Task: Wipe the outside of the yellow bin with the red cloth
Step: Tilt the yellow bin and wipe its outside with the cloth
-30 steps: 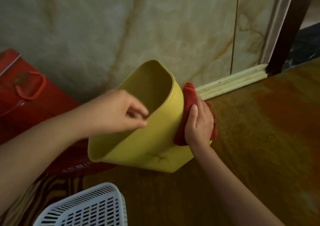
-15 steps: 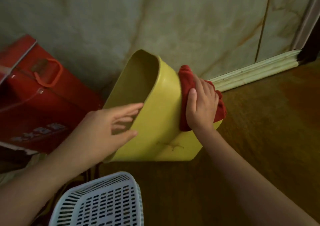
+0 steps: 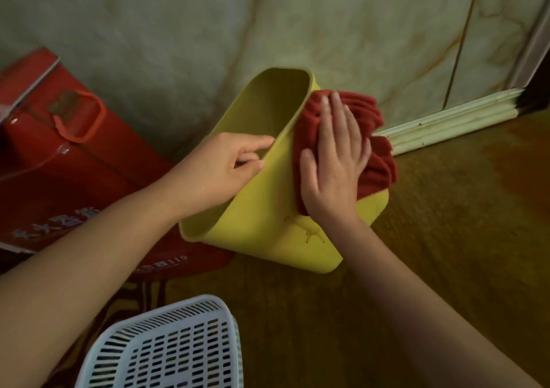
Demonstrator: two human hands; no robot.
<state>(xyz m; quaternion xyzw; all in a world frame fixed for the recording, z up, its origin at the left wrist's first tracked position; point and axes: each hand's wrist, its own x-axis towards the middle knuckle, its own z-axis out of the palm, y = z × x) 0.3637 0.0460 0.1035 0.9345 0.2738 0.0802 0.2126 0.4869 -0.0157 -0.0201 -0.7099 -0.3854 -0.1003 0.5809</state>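
Red cloth [image 3: 375, 161] partly hidden under right hand [image 3: 333, 167]

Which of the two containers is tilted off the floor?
The yellow bin: the left hand grips its rim and tips it leftward. The white basket in front appears to sit level, untouched.

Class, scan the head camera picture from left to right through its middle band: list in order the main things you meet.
red box → left hand → yellow bin → right hand → red cloth → pale skirting board
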